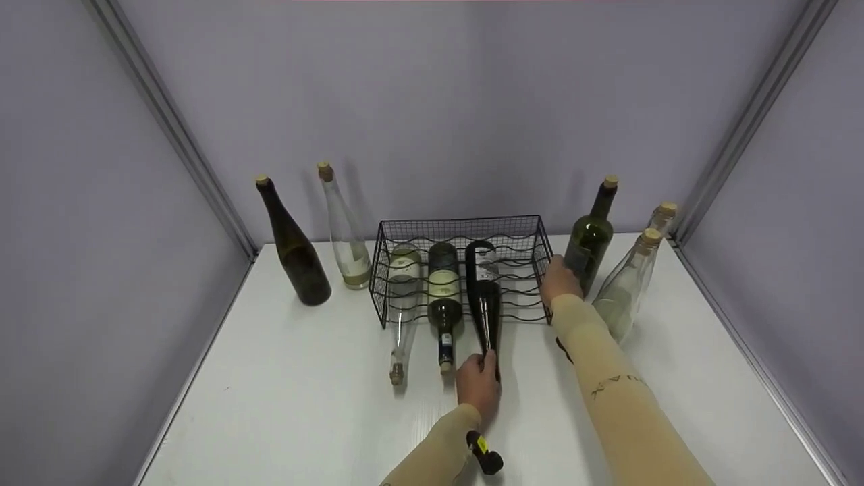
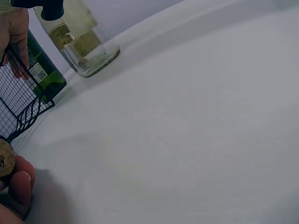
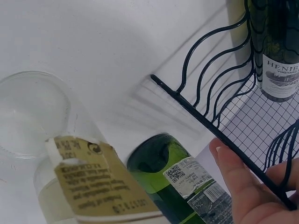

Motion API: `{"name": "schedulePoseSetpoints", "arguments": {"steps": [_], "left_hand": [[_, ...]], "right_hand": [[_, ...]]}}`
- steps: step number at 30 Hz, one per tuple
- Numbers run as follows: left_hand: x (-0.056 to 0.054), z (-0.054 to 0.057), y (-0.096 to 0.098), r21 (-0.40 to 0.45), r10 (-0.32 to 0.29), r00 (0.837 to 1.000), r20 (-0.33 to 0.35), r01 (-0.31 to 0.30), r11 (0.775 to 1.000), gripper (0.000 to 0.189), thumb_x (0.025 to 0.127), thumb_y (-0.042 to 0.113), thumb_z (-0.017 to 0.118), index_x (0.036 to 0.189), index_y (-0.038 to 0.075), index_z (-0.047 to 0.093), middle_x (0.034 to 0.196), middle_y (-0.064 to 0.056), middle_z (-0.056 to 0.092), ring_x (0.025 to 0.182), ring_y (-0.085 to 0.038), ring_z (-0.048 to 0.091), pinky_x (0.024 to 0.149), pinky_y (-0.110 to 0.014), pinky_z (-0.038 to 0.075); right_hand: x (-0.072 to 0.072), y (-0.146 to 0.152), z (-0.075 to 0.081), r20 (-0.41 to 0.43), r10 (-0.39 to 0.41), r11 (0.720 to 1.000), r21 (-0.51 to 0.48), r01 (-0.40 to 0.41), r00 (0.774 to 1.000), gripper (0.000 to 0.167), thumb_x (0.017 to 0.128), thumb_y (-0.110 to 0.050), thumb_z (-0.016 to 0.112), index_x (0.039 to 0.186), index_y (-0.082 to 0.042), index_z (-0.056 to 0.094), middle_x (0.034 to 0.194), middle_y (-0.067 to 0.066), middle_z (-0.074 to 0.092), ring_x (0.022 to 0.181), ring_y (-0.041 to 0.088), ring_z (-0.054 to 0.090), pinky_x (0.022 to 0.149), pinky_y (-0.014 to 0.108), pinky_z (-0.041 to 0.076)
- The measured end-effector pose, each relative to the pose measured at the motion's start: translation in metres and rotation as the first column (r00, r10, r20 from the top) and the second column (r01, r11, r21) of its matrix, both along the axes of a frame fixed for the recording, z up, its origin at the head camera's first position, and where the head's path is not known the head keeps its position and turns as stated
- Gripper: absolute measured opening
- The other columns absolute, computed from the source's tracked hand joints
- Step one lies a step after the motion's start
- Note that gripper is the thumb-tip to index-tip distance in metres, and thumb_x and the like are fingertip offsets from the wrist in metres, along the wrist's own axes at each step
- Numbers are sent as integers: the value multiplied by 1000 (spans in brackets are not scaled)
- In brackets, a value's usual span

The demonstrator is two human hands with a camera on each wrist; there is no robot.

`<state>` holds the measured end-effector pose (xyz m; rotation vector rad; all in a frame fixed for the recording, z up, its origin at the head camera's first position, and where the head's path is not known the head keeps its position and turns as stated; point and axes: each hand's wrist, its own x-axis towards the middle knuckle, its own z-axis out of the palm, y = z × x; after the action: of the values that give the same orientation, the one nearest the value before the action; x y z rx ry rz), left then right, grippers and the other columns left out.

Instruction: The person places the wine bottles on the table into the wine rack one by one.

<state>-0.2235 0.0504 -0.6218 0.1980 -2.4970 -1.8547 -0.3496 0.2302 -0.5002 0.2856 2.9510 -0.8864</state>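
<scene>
A black wire wine rack [image 1: 466, 218] stands on the white table, with three corked bottles lying in it, necks toward me. My left hand [image 1: 479, 387] holds the neck of the rightmost one, a dark wine bottle [image 1: 483, 307]. Its cork [image 2: 5, 159] shows beside my curled fingers in the left wrist view. My right hand [image 1: 560, 280] grips the right side of the rack, fingers about the side rail [image 3: 201, 117]. Left of the dark bottle lie a green bottle [image 1: 443, 314] with a cream label and a clear bottle [image 1: 405, 283].
Upright at the left are a dark brown bottle [image 1: 300, 266] and a clear bottle [image 1: 347, 246]. A green bottle [image 1: 594, 233] stands right beside my right hand, and two clear bottles, the nearer one [image 1: 624, 290] by my forearm. Grey walls enclose the table.
</scene>
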Motion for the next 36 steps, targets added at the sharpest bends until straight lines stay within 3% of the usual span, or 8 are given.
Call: {"name": "schedulePoseSetpoints", "arguments": {"steps": [4,8,12,17,25,30,36], "left_hand": [[0,-1,2,-5,22,1000,-18,-22,1000,35,94,47,56,94,12,64,79,5,62,72,-10,55,69,-31,48],[3,-6,4,-80,74,995,-63,-79,994,48,84,52,67,106,11,57,82,4,62,71,-10,55,70,-34,48],[6,-11,6,-144,96,989,-110,-112,983,51,79,43,75,108,9,51,76,4,60,65,-10,54,65,-33,48],[7,-12,6,-130,76,987,-140,-94,987,33,82,29,74,98,10,52,74,5,59,65,-8,55,62,-31,48],[8,-7,4,-108,41,991,-126,-54,993,20,89,31,67,88,14,56,70,8,57,61,-7,50,58,-26,44],[10,-7,3,-101,16,991,-134,-30,994,19,92,32,63,87,15,58,69,9,56,60,-6,49,57,-26,42],[12,-7,3,-59,6,995,-97,-11,998,20,94,34,61,88,16,59,69,9,57,59,-7,50,56,-26,43]], "right_hand": [[0,-1,0,-11,2,1000,6,-2,1000,45,98,1,44,138,9,26,118,34,55,101,46,60,81,54,50],[0,-3,0,-11,4,1000,10,-4,1000,47,98,1,44,140,9,25,121,35,53,104,47,58,85,55,49],[-1,-5,0,-2,8,1000,11,-8,1000,48,98,1,43,142,8,23,122,35,53,104,47,58,85,55,49],[-3,-4,2,11,19,1000,10,-19,1000,52,97,2,44,143,8,20,117,34,56,95,45,62,76,52,52],[-2,-1,3,-1,9,1000,1,-9,1000,47,97,1,45,139,8,24,115,33,57,98,45,62,78,53,52],[-2,0,1,-6,5,1000,-2,-5,1000,50,97,1,44,142,8,22,119,34,55,101,46,60,82,54,50],[-3,1,-4,-6,-9,1000,11,9,1000,45,98,0,42,140,8,26,118,33,55,100,46,61,81,54,51]]}}
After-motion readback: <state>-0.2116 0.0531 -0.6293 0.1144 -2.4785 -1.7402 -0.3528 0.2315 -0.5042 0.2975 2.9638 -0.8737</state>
